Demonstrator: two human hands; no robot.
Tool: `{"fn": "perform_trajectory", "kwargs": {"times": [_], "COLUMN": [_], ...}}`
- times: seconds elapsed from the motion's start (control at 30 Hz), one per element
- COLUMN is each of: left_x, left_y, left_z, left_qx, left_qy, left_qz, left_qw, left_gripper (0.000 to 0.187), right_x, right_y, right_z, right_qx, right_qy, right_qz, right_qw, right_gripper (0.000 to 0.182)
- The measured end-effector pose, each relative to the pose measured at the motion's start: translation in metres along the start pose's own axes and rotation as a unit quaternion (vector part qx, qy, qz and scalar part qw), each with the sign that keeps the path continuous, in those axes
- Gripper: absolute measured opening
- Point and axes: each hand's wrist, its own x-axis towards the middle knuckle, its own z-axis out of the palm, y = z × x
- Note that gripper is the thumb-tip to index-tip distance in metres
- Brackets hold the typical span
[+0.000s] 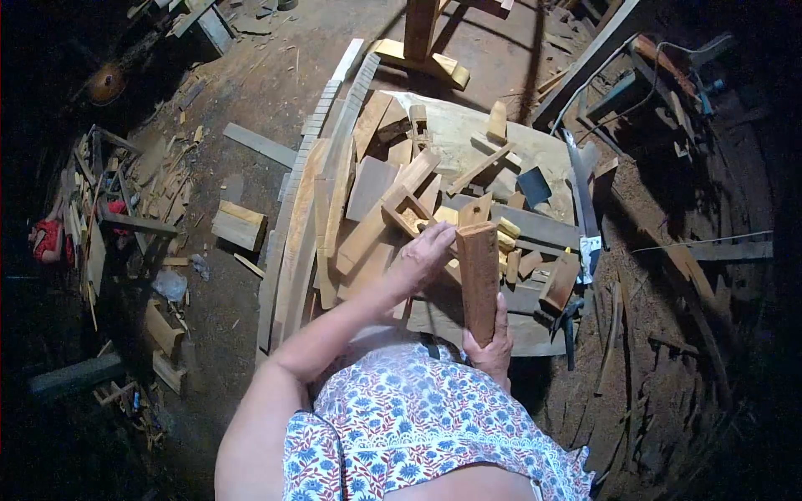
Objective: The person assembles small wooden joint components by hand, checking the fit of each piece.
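A long brown wooden block stands up toward me, its flat top end facing away. Wrapped around its lower end is my right hand, the thumb lying along the block's right side. My left hand reaches over the bench with fingers stretched out, fingertips right at the block's upper left edge. Just beyond those fingers lies a hollowed wooden piece with pale shavings in it. Wood offcuts surround both hands, among them a short block to the right.
The workbench carries several loose pieces, a dark flat plate and a dark-handled tool at its right edge. Long planks run along its left side. A wooden stand rises behind; scrap wood litters the dirt floor.
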Motion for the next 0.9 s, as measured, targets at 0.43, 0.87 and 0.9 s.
{"fn": "perform_trajectory", "kwargs": {"times": [0.43,0.87,0.9], "left_x": [0.012,-0.005,-0.005], "left_y": [-0.013,0.008,0.009], "left_z": [-0.022,-0.010,-0.011], "left_qx": [-0.043,-0.098,-0.077], "left_qy": [0.124,0.109,0.117], "left_qz": [-0.068,-0.137,-0.170], "left_qw": [0.989,0.980,0.975], "left_gripper": [0.039,0.047,0.045], "right_x": [0.004,-0.010,-0.007], "right_y": [0.007,0.005,0.005], "right_z": [-0.007,-0.014,-0.020], "right_qx": [0.076,0.107,0.117], "right_qy": [0.074,0.054,0.033], "right_qz": [0.053,0.080,0.096], "right_qw": [0.993,0.990,0.988], "right_gripper": [0.086,0.084,0.084]}}
